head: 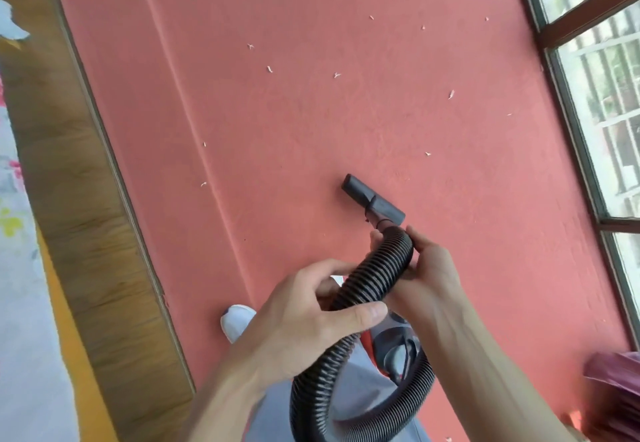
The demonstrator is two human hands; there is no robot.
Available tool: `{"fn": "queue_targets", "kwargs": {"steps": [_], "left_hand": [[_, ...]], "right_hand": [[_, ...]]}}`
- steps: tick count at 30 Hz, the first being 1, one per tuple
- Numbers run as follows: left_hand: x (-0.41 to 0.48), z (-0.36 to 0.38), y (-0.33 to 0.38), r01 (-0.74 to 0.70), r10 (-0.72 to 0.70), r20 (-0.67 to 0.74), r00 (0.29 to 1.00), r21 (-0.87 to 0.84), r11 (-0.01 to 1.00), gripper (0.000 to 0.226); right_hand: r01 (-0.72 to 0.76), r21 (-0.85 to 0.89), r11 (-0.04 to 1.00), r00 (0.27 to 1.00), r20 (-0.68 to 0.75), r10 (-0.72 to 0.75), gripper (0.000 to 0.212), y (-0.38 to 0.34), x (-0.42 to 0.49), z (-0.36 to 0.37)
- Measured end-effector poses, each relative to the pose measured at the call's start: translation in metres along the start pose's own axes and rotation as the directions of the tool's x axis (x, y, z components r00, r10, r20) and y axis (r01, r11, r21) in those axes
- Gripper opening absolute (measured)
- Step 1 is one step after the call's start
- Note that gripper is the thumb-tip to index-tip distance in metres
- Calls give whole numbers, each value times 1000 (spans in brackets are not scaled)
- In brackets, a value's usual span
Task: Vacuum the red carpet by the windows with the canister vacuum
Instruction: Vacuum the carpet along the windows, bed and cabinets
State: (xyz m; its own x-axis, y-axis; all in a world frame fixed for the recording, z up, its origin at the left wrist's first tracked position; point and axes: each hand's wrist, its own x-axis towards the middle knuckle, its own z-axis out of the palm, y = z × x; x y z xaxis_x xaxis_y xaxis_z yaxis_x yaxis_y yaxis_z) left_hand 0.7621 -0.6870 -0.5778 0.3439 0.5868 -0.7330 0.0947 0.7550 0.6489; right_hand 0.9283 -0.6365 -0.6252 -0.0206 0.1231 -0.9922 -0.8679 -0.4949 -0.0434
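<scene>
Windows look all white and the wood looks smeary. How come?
In the head view, bright daylight overexposes the windows, so outside looks washed out. The wooden board at left is smeared by blur and wide-angle stretching. The nozzle and hose near the middle look fairly sharp.

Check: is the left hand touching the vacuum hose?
Touching. Head view shows the left hand with thumb and fingers curled round the vacuum hose.

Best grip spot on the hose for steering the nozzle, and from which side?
Probably the ribbed hose just behind the nozzle, wrapped from the right as the right hand does: the hose bends sharply there, so a close grip steers the head. The left hand holds the slack further back.
</scene>
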Motion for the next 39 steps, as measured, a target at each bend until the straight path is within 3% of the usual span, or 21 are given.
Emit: {"fn": "queue_targets", "kwargs": {"steps": [3, 9, 15, 17, 22, 26, 30, 34, 39], "left_hand": [[12, 9, -3, 16, -15, -44, 999, 10, 1000, 31], [43, 40, -7, 89, -85, -145, 986, 16, 996, 12], [69, 71, -1, 102, -55, -206, 977, 223, 969, 14], [72, 77, 10, 93, -50, -190, 981, 227, 969, 13], [71, 82, 57, 87, -84, -61, 995, 43, 995, 15], [89, 87, 76, 78, -72, -45, 996, 140, 987, 17], [119, 89, 84, 126, -112, -82, 990, 195, 973, 12], [150, 91, 84, 121, -102, -71, 992, 363, 924, 24], [160, 82, 105, 113, -113, -18, 993, 306, 945, 24]], "right_hand": [[7, 70, 997, 1000, -16, -6, 20, -11, 12, -11], [49, 25, 998, 999, 6, -50, 26, -45, 54, -30], [112, -55, 992, 994, 22, -111, 32, -75, 71, -37], [108, -47, 993, 994, 38, -106, 32, -83, 65, -34], [56, -41, 998, 991, 127, -50, 31, -94, 31, -27], [64, -46, 997, 986, 157, -56, 32, -104, 32, -20], [150, -81, 985, 984, 107, -141, 29, -120, 62, -8], [197, -173, 965, 979, -7, -202, 40, -139, 89, 5], [196, -147, 970, 979, -35, -203, 49, -157, 91, 31]]}}
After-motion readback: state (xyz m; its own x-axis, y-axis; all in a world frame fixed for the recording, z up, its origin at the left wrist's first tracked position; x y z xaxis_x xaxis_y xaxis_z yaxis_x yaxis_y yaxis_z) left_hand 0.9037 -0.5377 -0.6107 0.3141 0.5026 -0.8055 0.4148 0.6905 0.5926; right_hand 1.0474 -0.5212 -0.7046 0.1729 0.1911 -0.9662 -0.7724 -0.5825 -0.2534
